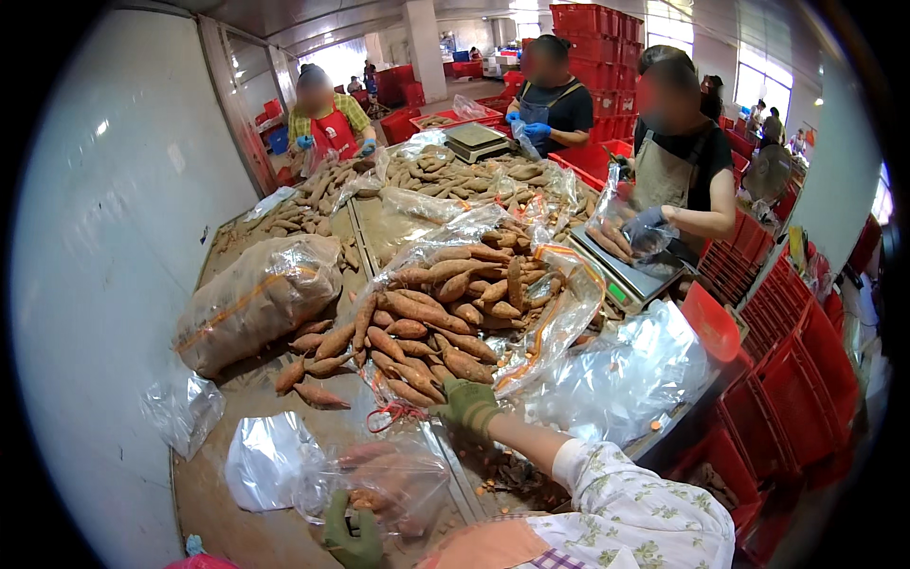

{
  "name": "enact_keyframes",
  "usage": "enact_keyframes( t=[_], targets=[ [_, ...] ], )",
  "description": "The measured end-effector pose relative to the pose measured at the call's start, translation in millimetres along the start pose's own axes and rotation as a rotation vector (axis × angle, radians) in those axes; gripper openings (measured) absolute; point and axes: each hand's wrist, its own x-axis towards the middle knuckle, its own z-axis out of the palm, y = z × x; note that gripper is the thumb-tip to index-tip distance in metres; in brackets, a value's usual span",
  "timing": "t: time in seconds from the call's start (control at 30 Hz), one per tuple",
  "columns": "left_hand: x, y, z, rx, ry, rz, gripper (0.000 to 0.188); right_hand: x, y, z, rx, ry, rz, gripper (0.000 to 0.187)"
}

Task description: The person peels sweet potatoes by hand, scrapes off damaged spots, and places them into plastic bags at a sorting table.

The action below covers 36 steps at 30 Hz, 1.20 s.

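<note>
My right hand (468, 406), in a green knit glove, reaches to the near edge of a heap of sweet potatoes (427, 313). Its fingers close round one at the edge, partly hidden by the glove. The heap spills from a large clear sack (569, 284) with an orange stripe. At the lower edge my left hand (353, 533), gloved the same way, grips the side of a clear plastic bag (417, 474). Several sweet potatoes lie inside that bag. A red tie (393, 414) rests on the table between the bag and the heap.
A full sack (256, 299) lies to the left. Clear plastic bags (626, 365) cover the right side, with more (268, 460) at left. Across the table, a person (678, 171) holds a bag on a scale (626, 275). Red crates (796, 389) stand at right.
</note>
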Motion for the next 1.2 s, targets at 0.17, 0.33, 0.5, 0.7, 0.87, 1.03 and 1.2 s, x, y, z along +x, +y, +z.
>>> enact_keyframes(
  t=[0.17,0.33,0.5,0.7,0.87,1.03,1.2],
  targets=[
    [0.5,9.6,-0.8,-0.054,-0.030,-0.032,0.037,-6.5,1.9,6.6,0.089,0.084,-0.009,0.056],
    [-3.9,7.6,-7.0,-0.067,-0.049,-0.050,0.037,-8.5,18.3,16.4,0.567,0.146,-0.071,0.040],
    [5.9,38.2,-2.2,-0.458,-0.131,-0.331,0.037,-77.5,-20.1,-26.9,1.002,-0.022,-0.046,0.044],
    [37.2,71.8,36.8,-0.928,-0.272,-0.725,0.037,-133.4,-27.2,-33.2,0.896,-0.018,-0.260,0.049],
    [45.4,67.9,73.9,-0.726,-0.435,-0.473,0.035,-155.6,-27.6,-39.9,1.114,-0.177,-0.112,0.046],
    [38.7,67.6,84.5,-0.781,-0.581,-0.393,0.031,-161.4,-10.1,-25.3,1.061,-0.073,-0.163,0.042],
    [57.4,82.9,65.8,-0.375,-0.295,0.380,0.025,-145.4,47.0,-15.0,0.857,0.304,0.014,0.033]
  ],
)
